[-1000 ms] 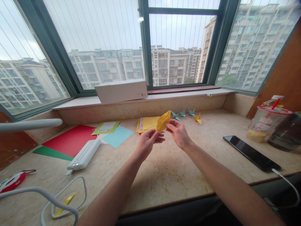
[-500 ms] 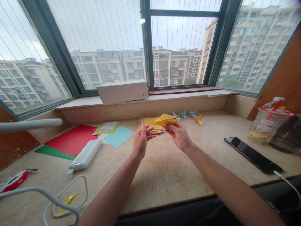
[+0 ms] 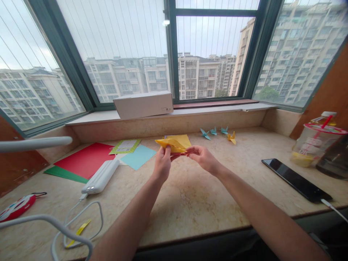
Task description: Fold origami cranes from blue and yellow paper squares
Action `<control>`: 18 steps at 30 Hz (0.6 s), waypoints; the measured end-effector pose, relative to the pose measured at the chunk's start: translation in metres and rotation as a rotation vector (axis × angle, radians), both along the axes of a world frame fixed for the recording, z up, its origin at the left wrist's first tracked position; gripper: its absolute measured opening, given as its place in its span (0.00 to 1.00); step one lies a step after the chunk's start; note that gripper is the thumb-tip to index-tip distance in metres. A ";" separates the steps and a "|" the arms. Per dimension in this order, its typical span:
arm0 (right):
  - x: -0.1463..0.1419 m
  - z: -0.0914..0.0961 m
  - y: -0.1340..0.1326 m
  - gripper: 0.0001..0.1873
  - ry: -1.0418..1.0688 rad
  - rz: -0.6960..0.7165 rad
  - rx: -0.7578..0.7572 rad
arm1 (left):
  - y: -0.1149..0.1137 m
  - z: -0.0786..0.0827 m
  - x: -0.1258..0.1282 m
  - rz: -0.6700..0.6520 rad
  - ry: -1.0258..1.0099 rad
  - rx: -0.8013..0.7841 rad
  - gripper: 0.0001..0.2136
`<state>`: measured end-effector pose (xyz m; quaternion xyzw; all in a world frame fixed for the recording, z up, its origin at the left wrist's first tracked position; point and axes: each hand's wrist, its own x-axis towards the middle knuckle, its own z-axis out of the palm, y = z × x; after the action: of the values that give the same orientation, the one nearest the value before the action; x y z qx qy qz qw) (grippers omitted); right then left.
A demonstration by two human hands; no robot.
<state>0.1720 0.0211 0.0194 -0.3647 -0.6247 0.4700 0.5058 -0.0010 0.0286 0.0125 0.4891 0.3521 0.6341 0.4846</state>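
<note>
A partly folded piece of yellow origami paper (image 3: 172, 145) is held in the air above the counter. My left hand (image 3: 163, 161) grips its left part, thumb on top. The fingertips of my right hand (image 3: 202, 157) pinch its right end. Behind it lies a stack of yellow paper (image 3: 185, 138), partly hidden by the folded piece. Farther right stand several small blue paper cranes (image 3: 205, 134) and one yellow paper crane (image 3: 231, 137).
On the left lie red paper (image 3: 84, 159), light blue paper (image 3: 138, 157), a green-edged packet (image 3: 125, 146) and a white power bank (image 3: 101, 176) with its cable. At right are a phone (image 3: 296, 179) and a plastic cup (image 3: 310, 145). A white box (image 3: 144, 105) rests on the sill.
The folded yellow paper has moved left and turned, from my right hand toward my left. My left hand has closed on it, and my right hand now pinches its right end.
</note>
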 end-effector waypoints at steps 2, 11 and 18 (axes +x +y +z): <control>0.005 0.001 0.005 0.07 -0.041 -0.223 0.088 | 0.001 -0.002 -0.002 -0.045 0.193 0.019 0.15; 0.004 -0.013 0.012 0.21 -0.042 0.072 0.119 | -0.006 -0.003 0.003 -0.181 0.324 0.011 0.15; 0.002 -0.006 0.007 0.11 0.118 0.039 0.098 | -0.010 0.004 0.002 -0.252 0.077 0.043 0.32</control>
<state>0.1743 0.0283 0.0134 -0.2990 -0.6230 0.4694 0.5497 0.0013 0.0184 0.0164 0.5637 0.2926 0.5563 0.5359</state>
